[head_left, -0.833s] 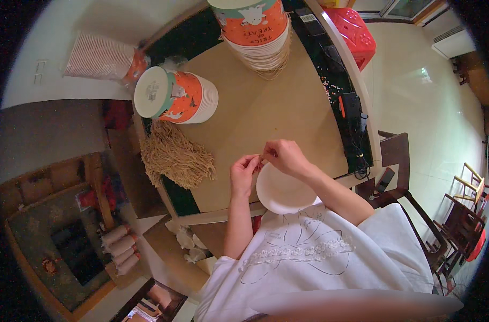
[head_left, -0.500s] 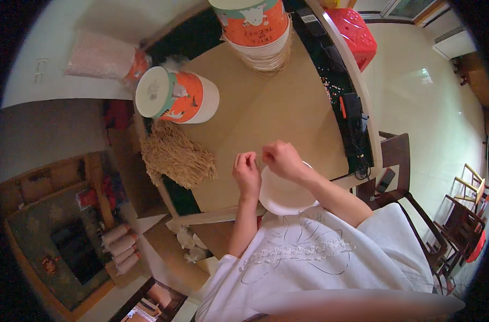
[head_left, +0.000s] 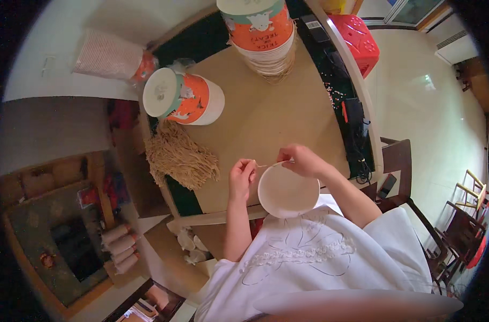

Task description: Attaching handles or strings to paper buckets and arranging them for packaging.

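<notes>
Nearest the wearer, a round white paper bowl (head_left: 287, 191) sits at the desk's near edge, half over the lap, its open mouth up. Just above its rim a thin pale cord (head_left: 268, 164) runs taut between both hands, apparently held at rim height so that it can meet the bowl's edge. The left hand (head_left: 241, 177), at 9 o'clock of the bowl, pinches one end of the cord between thumb and fingertips; the right hand (head_left: 303, 160), at 12 o'clock, pinches the other end, fingers curled over the rim.

The tan cardboard-coloured desk (head_left: 266, 123) lies bare beyond the hands, leaving open room toward 12 o'clock. At 9 to 10 o'clock a loose bundle of straw-coloured cords (head_left: 180, 158) overhangs the desk's left edge, within reach of the left hand. Farther, an orange-and-teal paper bucket lying on its side (head_left: 185, 99) rests at 10 o'clock, and a tall stack of like buckets (head_left: 263, 35) stands at 12 o'clock by the far edge.
</notes>
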`<state>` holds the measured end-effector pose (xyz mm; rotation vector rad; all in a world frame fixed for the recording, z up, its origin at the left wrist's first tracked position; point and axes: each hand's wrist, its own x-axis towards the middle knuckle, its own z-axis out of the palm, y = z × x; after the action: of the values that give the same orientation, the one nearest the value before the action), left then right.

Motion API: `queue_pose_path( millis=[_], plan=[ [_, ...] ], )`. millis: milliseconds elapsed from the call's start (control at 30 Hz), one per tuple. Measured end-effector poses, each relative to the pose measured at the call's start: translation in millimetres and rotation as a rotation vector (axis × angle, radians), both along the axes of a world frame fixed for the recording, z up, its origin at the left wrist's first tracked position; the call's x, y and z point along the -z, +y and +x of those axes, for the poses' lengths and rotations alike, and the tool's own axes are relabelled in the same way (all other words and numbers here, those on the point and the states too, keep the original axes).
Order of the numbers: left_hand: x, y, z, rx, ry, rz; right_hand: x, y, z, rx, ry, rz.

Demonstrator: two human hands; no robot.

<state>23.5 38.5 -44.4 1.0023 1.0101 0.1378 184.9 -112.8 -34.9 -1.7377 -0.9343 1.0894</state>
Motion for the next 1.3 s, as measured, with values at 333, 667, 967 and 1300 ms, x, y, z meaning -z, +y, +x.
queue_pose_path(
  millis=[333,667,967,1300],
  plan=[
    [-20.9,-3.7,-5.1,-0.015,-0.098,-0.087,-2.9,13.1,3.0,-0.127,-0.287,0.004],
    [-25.4,-8.5,-19.4,0.476,0.108,0.698,-17.9,1.8,12.2,-0.179,-0.301,-0.06],
    [-12.2,-12.4,44.1,0.163,-0.028,0.146,-6.2,4.9,10.3,-0.225,-0.25,0.056],
    [10.2,-11.0,45.5,0.162,-0.025,0.202,17.0,22.8,-1.6,0.287,0.261,-0.001]
  ],
)
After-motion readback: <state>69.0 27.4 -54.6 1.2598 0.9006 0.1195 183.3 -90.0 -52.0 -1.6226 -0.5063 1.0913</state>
